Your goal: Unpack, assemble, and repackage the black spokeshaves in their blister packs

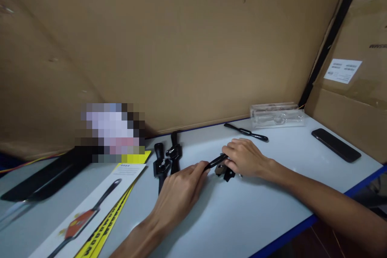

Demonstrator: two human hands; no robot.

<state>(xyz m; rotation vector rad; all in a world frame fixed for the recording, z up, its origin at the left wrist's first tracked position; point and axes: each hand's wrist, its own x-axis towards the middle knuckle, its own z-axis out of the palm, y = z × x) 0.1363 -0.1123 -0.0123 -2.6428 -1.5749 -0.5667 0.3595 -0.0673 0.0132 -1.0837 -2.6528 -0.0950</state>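
Observation:
Both my hands rest on the white table point(236, 213) and hold one black tool point(218, 164) between them. My left hand point(178, 193) pinches the end of its thin black handle, fingers closed around it. My right hand point(246, 157) is curled over the other end, where a black knob and a metal part show under the fingers. Two similar black-handled tools point(167, 160) lie side by side just left of my left hand.
A thin black handle piece point(246, 132) and a clear plastic case point(276, 115) lie at the back. A black phone point(336, 144) sits at right. Printed packaging cards point(99, 209) and a long black item point(45, 179) lie at left. Cardboard walls enclose the table.

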